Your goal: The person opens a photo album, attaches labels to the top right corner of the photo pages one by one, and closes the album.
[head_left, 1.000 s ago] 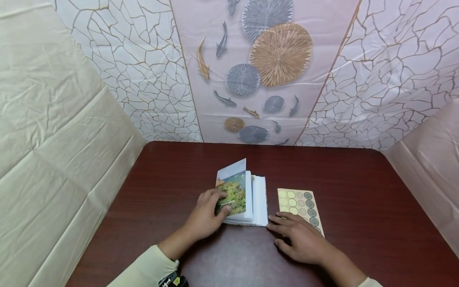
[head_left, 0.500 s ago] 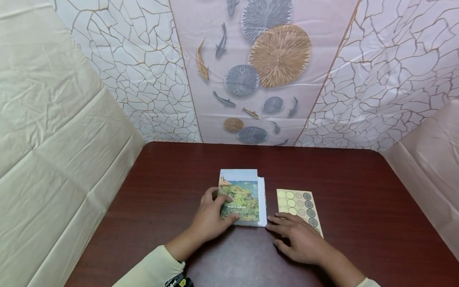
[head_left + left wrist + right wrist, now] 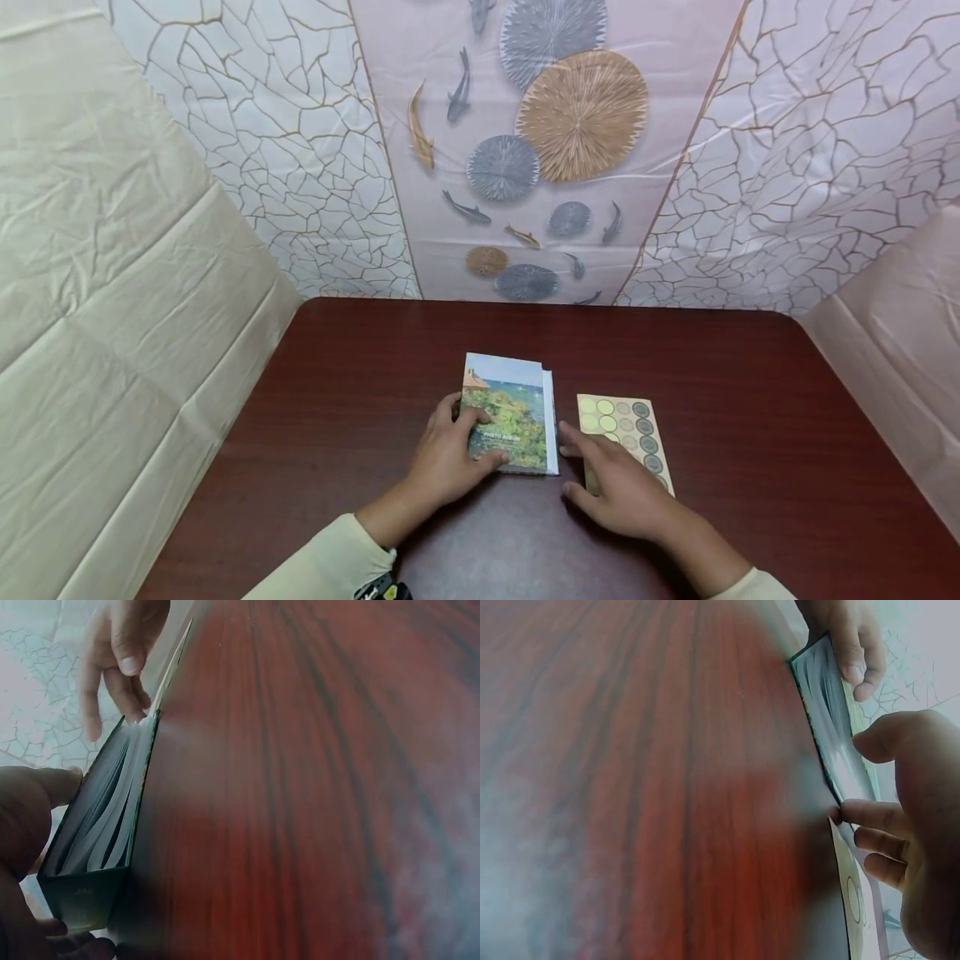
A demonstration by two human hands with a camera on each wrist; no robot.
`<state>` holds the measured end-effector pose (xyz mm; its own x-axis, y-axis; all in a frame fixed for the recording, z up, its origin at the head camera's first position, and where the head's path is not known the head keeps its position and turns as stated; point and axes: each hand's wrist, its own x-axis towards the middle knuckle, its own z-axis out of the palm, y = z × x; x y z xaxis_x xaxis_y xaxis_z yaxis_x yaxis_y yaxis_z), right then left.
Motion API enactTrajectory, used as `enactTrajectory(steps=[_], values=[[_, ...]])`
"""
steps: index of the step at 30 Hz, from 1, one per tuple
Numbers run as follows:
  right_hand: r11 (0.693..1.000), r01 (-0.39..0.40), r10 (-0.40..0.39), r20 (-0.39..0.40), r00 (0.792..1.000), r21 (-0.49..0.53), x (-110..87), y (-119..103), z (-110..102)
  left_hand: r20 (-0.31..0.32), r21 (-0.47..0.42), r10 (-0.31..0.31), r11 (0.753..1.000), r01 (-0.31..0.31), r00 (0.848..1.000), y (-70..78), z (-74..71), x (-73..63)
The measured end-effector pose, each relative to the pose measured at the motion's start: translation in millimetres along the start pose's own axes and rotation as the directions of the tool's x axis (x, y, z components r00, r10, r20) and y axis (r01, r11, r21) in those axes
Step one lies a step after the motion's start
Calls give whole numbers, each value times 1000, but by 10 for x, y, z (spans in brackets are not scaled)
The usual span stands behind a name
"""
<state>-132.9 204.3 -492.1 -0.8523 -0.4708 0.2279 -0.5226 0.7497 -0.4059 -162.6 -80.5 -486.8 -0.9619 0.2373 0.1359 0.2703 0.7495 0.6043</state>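
A photo album (image 3: 510,417) with a painted seaside garden on its cover lies on the table, its front cover down over the pages. My left hand (image 3: 450,454) grips its spine side, thumb and index finger on the cover; in the left wrist view the other fingers (image 3: 71,941) curl round the spine. Beside the album's right edge is my right hand (image 3: 618,487), fingers loosely extended and holding nothing. In the right wrist view its fingertips come right up to the album's page edge (image 3: 836,727). Partly under the right hand is a sheet of round stickers (image 3: 626,408).
The dark red-brown wooden table (image 3: 360,358) spreads around the hands. A patterned curtain (image 3: 517,150) hangs behind its far edge, and pale cloth (image 3: 112,333) covers the left side.
The album's front cover has swung rightward and down from partly raised to nearly flat. My left hand has shifted right with it. The right hand's fingers have lifted and turned toward the album's edge.
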Motion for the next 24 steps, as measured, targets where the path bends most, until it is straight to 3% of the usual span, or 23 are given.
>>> enactTrajectory(steps=[24], values=[[995, -55, 53, 34, 998, 87, 33, -14, 11, -57, 123, 83, 990, -76, 995, 170, 153, 30]])
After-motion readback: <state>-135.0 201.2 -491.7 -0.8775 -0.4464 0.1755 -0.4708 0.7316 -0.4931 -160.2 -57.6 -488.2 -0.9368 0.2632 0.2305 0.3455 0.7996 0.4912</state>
